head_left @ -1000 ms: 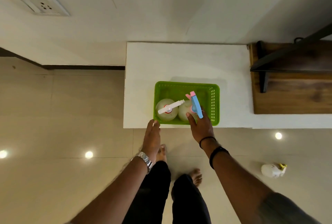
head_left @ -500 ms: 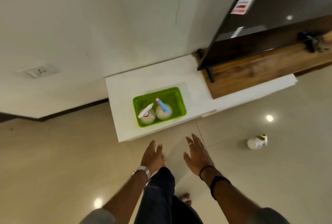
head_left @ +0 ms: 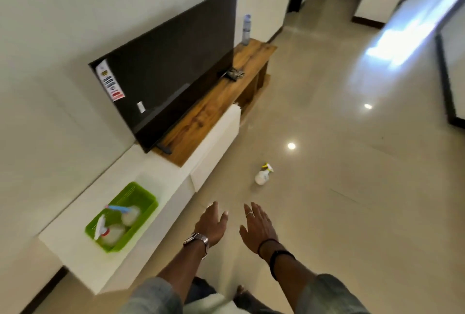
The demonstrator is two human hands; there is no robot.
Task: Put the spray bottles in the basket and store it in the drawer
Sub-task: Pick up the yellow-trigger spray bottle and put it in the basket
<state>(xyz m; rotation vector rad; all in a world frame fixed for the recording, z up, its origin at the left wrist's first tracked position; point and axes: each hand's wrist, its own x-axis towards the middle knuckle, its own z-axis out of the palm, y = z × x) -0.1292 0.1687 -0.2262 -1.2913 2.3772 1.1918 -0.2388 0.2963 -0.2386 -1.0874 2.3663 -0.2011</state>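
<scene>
Both hands, left (head_left: 210, 223) and right (head_left: 256, 225), hang empty with fingers spread above the floor (head_left: 352, 188), between the basket (head_left: 141, 223) holding two bottles and a third bottle (head_left: 263, 175).

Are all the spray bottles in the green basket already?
No: two bottles sit in the green basket, but a third spray bottle lies on the floor, beyond both empty hands.
</scene>
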